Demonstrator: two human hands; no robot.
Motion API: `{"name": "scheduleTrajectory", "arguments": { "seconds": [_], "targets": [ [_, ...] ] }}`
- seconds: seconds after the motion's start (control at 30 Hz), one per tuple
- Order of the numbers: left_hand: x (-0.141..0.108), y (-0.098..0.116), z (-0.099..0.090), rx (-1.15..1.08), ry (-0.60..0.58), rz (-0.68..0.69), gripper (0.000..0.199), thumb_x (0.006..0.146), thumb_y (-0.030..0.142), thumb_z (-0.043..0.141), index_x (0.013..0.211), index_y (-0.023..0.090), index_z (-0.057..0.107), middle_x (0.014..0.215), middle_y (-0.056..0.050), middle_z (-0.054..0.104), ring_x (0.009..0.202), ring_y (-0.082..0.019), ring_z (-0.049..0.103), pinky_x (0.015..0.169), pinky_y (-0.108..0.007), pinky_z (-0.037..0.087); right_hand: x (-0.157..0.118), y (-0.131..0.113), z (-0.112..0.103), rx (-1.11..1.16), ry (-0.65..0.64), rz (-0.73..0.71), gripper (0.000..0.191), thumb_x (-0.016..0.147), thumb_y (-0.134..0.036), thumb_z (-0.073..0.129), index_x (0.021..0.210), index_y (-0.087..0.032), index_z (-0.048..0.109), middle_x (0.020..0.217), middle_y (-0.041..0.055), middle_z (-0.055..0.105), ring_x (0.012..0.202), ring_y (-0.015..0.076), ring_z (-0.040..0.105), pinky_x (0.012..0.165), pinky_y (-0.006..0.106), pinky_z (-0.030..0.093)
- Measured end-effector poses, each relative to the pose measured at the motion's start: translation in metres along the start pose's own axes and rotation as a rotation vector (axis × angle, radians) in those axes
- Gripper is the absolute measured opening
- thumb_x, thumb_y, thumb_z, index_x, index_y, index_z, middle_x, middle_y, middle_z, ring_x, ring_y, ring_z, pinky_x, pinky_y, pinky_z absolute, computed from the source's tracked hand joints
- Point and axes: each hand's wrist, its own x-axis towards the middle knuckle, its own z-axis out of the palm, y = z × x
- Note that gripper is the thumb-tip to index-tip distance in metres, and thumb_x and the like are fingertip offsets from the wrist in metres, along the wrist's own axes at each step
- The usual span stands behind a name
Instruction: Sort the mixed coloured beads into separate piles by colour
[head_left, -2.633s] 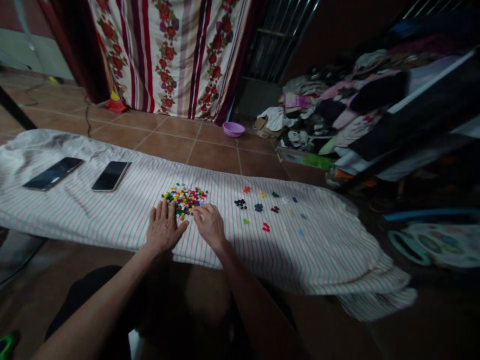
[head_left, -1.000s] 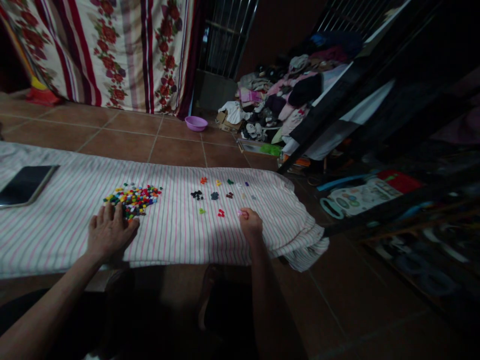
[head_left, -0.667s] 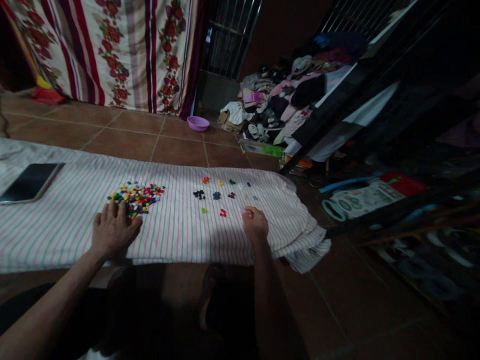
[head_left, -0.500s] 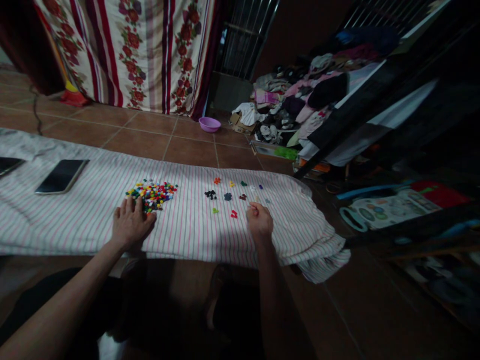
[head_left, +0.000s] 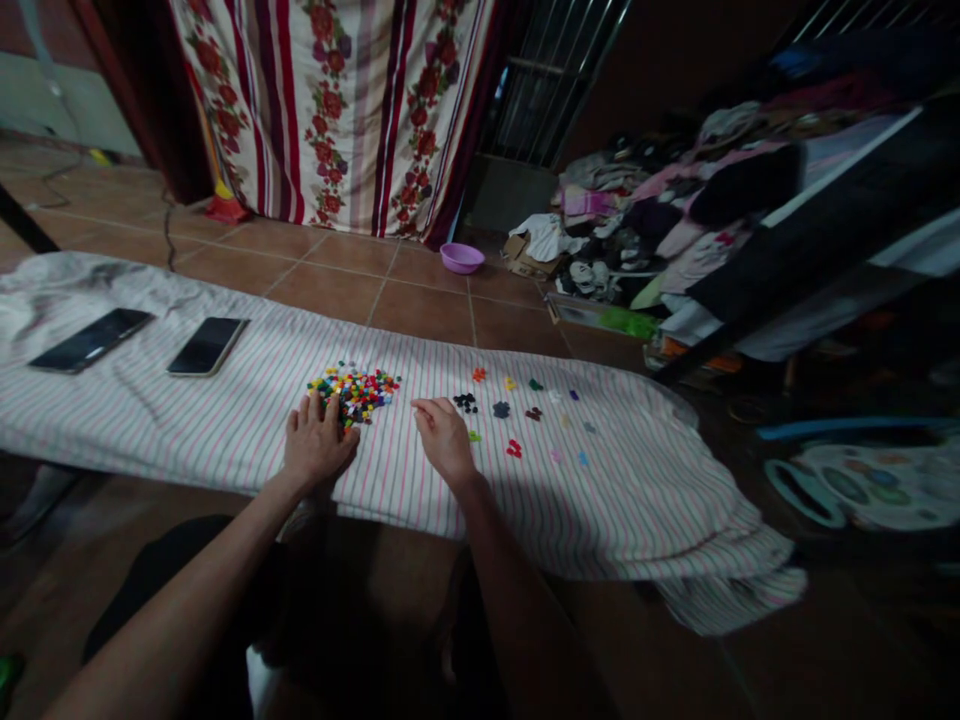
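Observation:
A mixed heap of tiny coloured pieces, like beads or small bricks point(head_left: 367, 393), lies on a striped cloth point(head_left: 405, 470). My left hand point(head_left: 319, 440) rests at the heap's near left edge, fingers spread and touching it. Right of the heap, my right hand point(head_left: 444, 440) hovers with thumb and forefinger drawn together; anything between them is too small to make out. Beyond that hand are small single-colour groups: black pieces point(head_left: 466, 403), orange pieces point(head_left: 479, 374), dark grey pieces point(head_left: 501, 410), brown pieces point(head_left: 533, 413) and red pieces point(head_left: 514, 449). Lime green pieces point(head_left: 474, 436) are partly hidden by the hand.
Two dark-screened devices, a phone point(head_left: 208, 346) and a larger one point(head_left: 92, 340), lie on the cloth at left. A purple basin point(head_left: 462, 258) stands on the tiled floor beyond. Piled clothes point(head_left: 667, 210) fill the back right; a floral curtain point(head_left: 360, 120) hangs behind.
My right hand has moved left from the sorted groups to beside the mixed heap. Pink and light blue pieces now show at right. My left hand stays on the heap; the view has shifted left.

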Motion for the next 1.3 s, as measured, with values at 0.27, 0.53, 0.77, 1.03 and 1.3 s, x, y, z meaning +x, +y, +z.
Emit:
{"name": "scheduleTrajectory", "arguments": {
  "seconds": [0.27,0.53,0.77,1.03,1.3],
  "targets": [
    [0.0,-0.003,-0.001,-0.041,-0.011,0.016,0.068,0.085,0.044,0.05,0.145,0.013,0.041,0.152,-0.024,0.036,0.142,-0.037,0.032,0.111,-0.05,0.03,0.012,-0.03,0.044,-0.036,-0.128,-0.039,0.032,0.093,-0.02,0.049,0.118,-0.027,0.067,0.103,0.005,0.063,0.093,0.0172,0.062,0.083,0.027,0.05],
    [0.002,-0.009,0.001,-0.111,-0.01,0.04,0.058,0.085,0.039,0.052,0.14,0.018,0.05,0.154,-0.02,0.035,0.143,-0.035,0.032,0.112,-0.05,0.031,0.023,-0.05,0.071,-0.073,-0.134,-0.065,0.028,0.093,-0.023,0.052,0.116,-0.028,0.068,0.103,0.0057,0.06,0.093,0.018,0.06,0.081,0.028,0.049],
    [0.001,-0.01,0.002,-0.123,-0.001,0.046,0.057,0.086,0.037,0.052,0.139,0.018,0.05,0.154,-0.021,0.034,0.142,-0.036,0.033,0.112,-0.052,0.031,0.023,-0.057,0.077,-0.162,-0.15,-0.017,0.015,0.09,-0.021,0.057,0.099,-0.025,0.068,0.1,0.006,0.062,0.092,0.0196,0.059,0.08,0.03,0.048],
    [0.002,-0.008,0.0,-0.085,-0.026,0.042,0.056,0.087,0.037,0.053,0.14,0.02,0.05,0.153,-0.02,0.036,0.143,-0.034,0.032,0.112,-0.048,0.031,0.023,-0.056,0.077,-0.118,-0.135,-0.107,0.012,0.093,-0.018,0.051,0.093,-0.022,0.063,0.096,0.0051,0.063,0.095,0.0186,0.057,0.087,0.03,0.045],
    [0.001,-0.011,0.004,-0.076,-0.014,0.049,0.057,0.086,0.04,0.052,0.139,0.019,0.05,0.153,-0.02,0.036,0.142,-0.034,0.033,0.111,-0.048,0.031,0.022,-0.054,0.071,-0.002,-0.073,-0.123,0.015,0.091,-0.018,0.049,0.097,-0.021,0.063,0.097,0.0041,0.064,0.096,0.0182,0.058,0.089,0.031,0.046]
  ]
}}
